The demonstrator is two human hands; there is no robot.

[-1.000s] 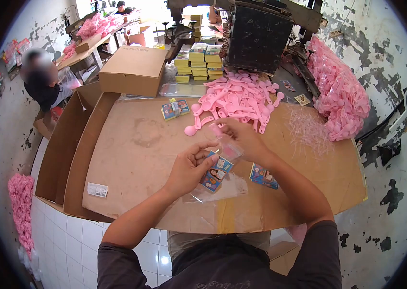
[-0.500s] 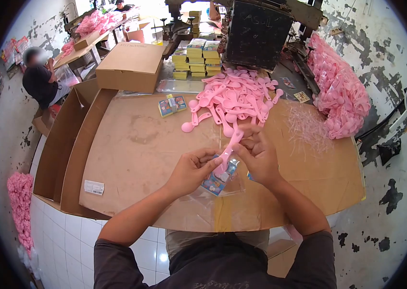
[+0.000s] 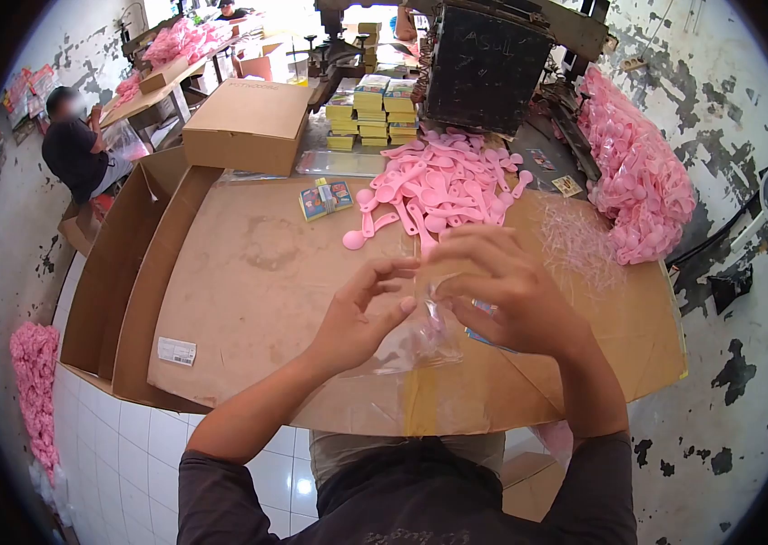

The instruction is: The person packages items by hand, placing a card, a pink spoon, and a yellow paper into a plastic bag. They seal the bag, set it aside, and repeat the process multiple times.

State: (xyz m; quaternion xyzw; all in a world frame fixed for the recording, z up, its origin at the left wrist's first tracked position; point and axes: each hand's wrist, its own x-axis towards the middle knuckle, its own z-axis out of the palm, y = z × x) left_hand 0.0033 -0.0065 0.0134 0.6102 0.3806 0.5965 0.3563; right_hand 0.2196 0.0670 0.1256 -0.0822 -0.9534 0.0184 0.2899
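Two bare hands over a cardboard-topped table, held close together but not touching. Left hand comes in with the forearm angled up from the edge, palm turned inward, thumb and fingers spread apart with a clear gap between them. Right hand is raised a bit higher, wrist bent, fingers curled toward the left – it's motion-blurred, so I can't tell if it's pinching anything.

Clear plastic lies below and between them, crumpled near the right thumb. A blue printed card pokes out from under the right hand, mostly hidden. Loose pink spoons are piled just past the hands, with a banded card bundle to the left of the pile.

Containers: the closed carton at the back has its top down, so no clue what's inside. A long open box runs along the table's left side. Over on the right – a big pink heap, spoon shapes showing through clear plastic.
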